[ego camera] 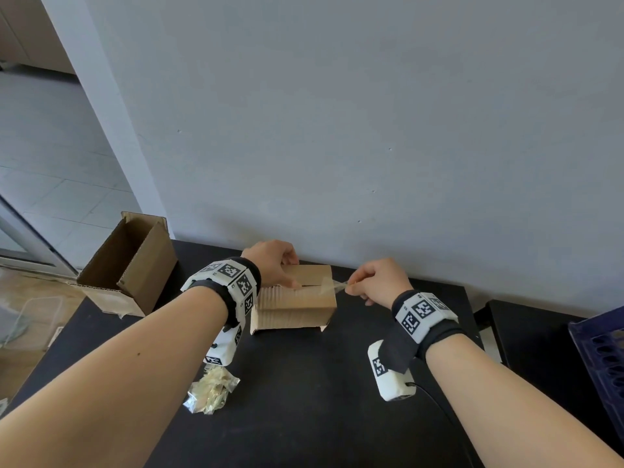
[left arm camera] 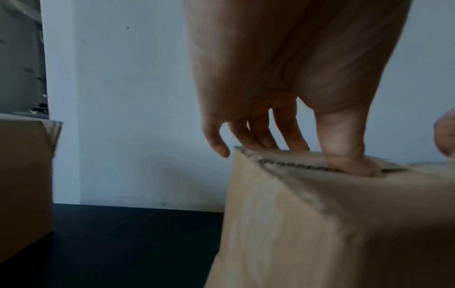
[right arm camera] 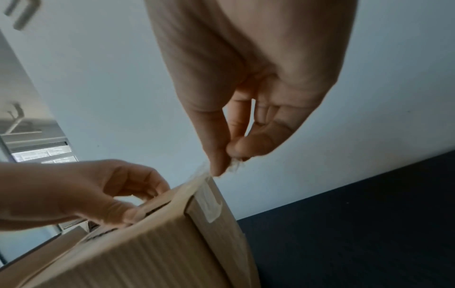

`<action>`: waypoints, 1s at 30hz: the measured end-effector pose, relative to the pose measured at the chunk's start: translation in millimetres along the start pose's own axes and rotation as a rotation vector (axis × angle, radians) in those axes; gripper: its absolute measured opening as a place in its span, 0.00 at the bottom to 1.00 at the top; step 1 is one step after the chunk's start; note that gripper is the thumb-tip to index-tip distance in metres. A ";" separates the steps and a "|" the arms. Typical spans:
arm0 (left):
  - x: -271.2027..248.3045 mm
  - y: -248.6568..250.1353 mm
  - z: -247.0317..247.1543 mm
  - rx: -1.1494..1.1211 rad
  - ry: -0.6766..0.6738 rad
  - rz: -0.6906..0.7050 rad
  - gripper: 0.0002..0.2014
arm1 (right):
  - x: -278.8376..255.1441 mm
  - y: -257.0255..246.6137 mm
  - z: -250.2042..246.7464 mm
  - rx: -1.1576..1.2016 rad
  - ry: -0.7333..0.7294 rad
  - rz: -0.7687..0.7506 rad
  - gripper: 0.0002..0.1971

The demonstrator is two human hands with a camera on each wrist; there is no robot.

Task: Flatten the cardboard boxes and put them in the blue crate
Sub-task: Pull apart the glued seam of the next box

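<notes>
Currently, step in hand: peeling the clear tape (ego camera: pixel 334 286) off the small box (ego camera: pixel 293 305), judged from the pull.
Small box: stands shut on the black table (ego camera: pixel 304 400), near the wall, between both hands.
Left hand (ego camera: pixel 274 265): fingers curled over the far top edge, thumb (left arm camera: pixel 344 155) pressed at the flap seam, bracing the box.
Right hand (ego camera: pixel 376 282): thumb and forefinger pinch the tape end, stretched taut off the box's right top edge.
Handling: likely light and empty, so it would slide unless braced; corrugated walls stiff, bending best along creases.
Tape: thin, stretchy, may tear; grip close to the box.
Open box (ego camera: pixel 131 265): at the table's left corner, not flattened.
Blue crate (ego camera: pixel 601 359): far right, well apart.
</notes>
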State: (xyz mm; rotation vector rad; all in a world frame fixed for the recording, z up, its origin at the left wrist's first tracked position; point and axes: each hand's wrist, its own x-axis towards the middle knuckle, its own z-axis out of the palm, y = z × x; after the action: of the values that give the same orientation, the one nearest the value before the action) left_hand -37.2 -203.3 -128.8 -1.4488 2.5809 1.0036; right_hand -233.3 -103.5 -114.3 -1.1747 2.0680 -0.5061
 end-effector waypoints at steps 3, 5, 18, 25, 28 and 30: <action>2.5 20.8 -3.0 0.124 -0.008 0.082 0.22 | -1.0 3.1 1.9 0.090 0.010 0.014 0.09; 5.5 36.6 -1.6 0.151 -0.065 0.117 0.25 | -2.0 3.3 4.9 0.149 0.024 0.017 0.08; 13.0 61.8 13.5 0.291 -0.219 0.023 0.46 | -0.2 49.9 -20.4 0.215 0.164 0.237 0.09; 9.7 64.0 12.3 0.281 -0.223 0.013 0.46 | -16.3 84.1 -53.9 0.309 0.305 0.278 0.12; 7.8 67.2 10.8 0.167 -0.167 0.032 0.39 | -19.1 71.0 -54.0 0.390 0.231 0.164 0.09; 5.8 72.7 9.1 -0.014 -0.045 0.035 0.28 | -22.3 56.4 -52.9 0.487 0.170 0.073 0.06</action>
State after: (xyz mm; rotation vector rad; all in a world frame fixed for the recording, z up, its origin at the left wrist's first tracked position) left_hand -99.2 -176.4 -99.9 -1.3719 2.5816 1.0476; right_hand -297.3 -55.6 -105.1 -0.7861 1.9595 -1.0348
